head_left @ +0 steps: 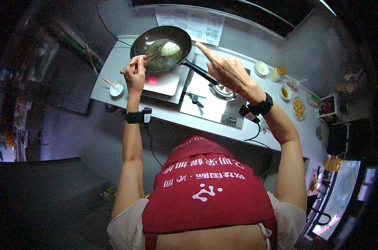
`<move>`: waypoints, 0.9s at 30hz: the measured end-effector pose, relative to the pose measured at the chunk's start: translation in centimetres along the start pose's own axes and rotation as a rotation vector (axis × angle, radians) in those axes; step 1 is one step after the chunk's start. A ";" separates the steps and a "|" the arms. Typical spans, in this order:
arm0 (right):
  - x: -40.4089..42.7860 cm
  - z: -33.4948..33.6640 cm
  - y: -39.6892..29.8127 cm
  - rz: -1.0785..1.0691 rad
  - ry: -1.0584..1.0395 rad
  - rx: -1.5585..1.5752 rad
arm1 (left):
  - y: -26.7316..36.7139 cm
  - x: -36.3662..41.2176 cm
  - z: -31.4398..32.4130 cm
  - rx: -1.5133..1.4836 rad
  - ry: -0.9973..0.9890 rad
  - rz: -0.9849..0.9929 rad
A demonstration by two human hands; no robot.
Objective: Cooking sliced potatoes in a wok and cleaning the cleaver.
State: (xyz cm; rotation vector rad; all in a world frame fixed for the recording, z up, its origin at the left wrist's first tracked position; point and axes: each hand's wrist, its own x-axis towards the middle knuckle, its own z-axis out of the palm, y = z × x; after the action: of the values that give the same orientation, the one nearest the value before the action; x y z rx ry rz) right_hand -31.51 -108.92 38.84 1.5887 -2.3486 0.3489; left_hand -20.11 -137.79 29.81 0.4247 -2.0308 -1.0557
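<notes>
My left hand [136,75] grips a pair of wooden chopsticks [151,57], whose tips reach into a dark frying pan [138,43]. They meet or nearly meet a pale, rounded piece of food [170,48], whose kind I cannot make out. Shallow liquid, apparently oil, covers the pan's bottom. The pan is on an induction cooker [168,82] with a lit red display. To the right, my right hand [229,73] hovers near the pan's black handle [199,72]. Its index finger points out past the pan's rim, and I see nothing held in it.
A gas hob [201,106] is set in the white counter [164,114]. At left stands a small bowl [116,89] with a red-handled spoon. Along the right are a bowl of white stuff [261,68], a jar [277,73], a bowl of yellow-brown liquid [285,92] and a plate of yellow pieces [298,108].
</notes>
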 end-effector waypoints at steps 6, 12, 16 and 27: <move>-2.0 1.3 0.9 0.032 -0.055 0.025 | -0.5 -0.7 1.0 -0.032 0.067 -0.018; -3.8 3.7 -1.1 0.097 -0.097 0.088 | -1.8 -1.8 0.6 -0.101 0.075 0.027; -4.6 2.9 -1.8 0.156 -0.084 0.064 | -2.6 -1.9 1.5 0.023 0.067 0.168; -4.2 4.5 -1.7 0.141 -0.030 0.163 | -1.9 -2.3 1.4 -0.115 0.067 0.035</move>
State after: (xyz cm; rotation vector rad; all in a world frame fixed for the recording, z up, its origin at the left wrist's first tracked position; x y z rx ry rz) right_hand -28.89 -107.51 33.22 1.5094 -2.5188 0.5645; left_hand -19.87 -136.85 26.67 0.3585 -1.9011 -1.1157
